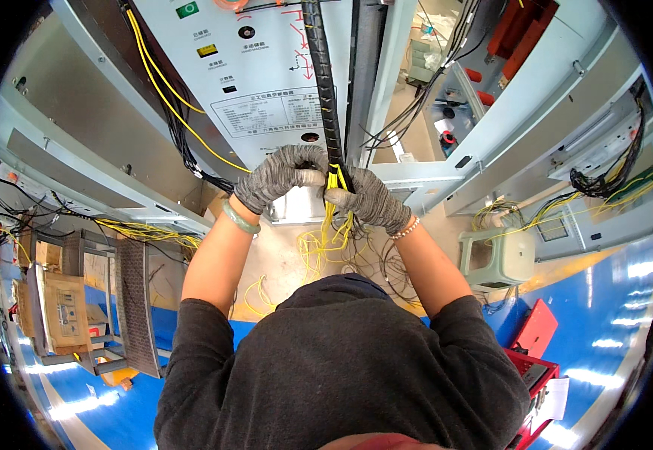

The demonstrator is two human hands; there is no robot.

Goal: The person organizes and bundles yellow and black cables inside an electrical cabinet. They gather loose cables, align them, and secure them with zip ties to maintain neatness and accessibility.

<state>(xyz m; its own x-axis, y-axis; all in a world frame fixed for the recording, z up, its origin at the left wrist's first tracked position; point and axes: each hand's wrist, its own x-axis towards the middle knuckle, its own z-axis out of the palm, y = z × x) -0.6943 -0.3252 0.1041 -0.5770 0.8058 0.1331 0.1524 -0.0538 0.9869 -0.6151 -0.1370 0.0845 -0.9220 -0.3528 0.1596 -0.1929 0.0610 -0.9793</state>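
A wire bundle wrapped in black spiral sleeving (322,82) runs down the front of a grey cabinet panel. Yellow wires (332,217) come out of its lower end and hang loosely toward the floor. My left hand (284,177), in a grey knitted glove, is closed at the bundle's left side, thumb against the end of the sleeving. From the right, my right hand (371,199), gloved alike, grips the bundle where the yellow wires emerge, its thumb across them. The fingers behind the bundle are partly hidden.
Loose yellow and black wires lie on the floor below my hands. A pale green stool (498,257) stands at right, a red toolbox (533,375) behind it. Metal steps (140,304) and a cardboard box (67,311) are at left. Open cabinet frames (484,142) flank the panel.
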